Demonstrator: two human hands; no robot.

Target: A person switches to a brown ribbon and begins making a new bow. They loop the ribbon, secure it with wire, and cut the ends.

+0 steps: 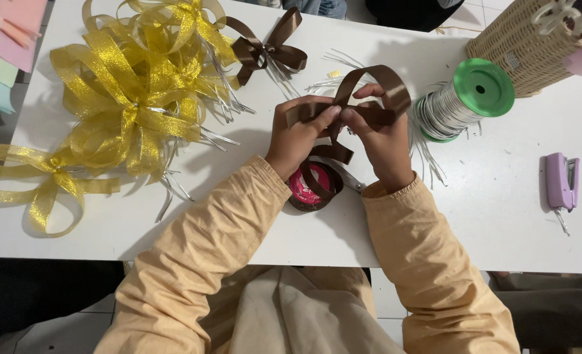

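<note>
My left hand [296, 134] and my right hand [380, 141] meet over the white table [500, 223], both pinching a brown satin ribbon [375, 92] folded into loops. The ribbon trails down to its roll [314, 189], a brown spool with a pink core lying between my wrists. A finished brown bow [268, 49] lies just beyond my left hand. Both sleeves are pale orange.
A heap of gold glitter bows [133, 98] fills the table's left, one more gold bow [42, 180] near the left edge. A green-capped spool of silver wire [464, 98] stands right of my hands, a wicker basket [526, 42] behind it, a lilac stapler [561, 182] at far right. Cut wire pieces [428, 160] lie scattered.
</note>
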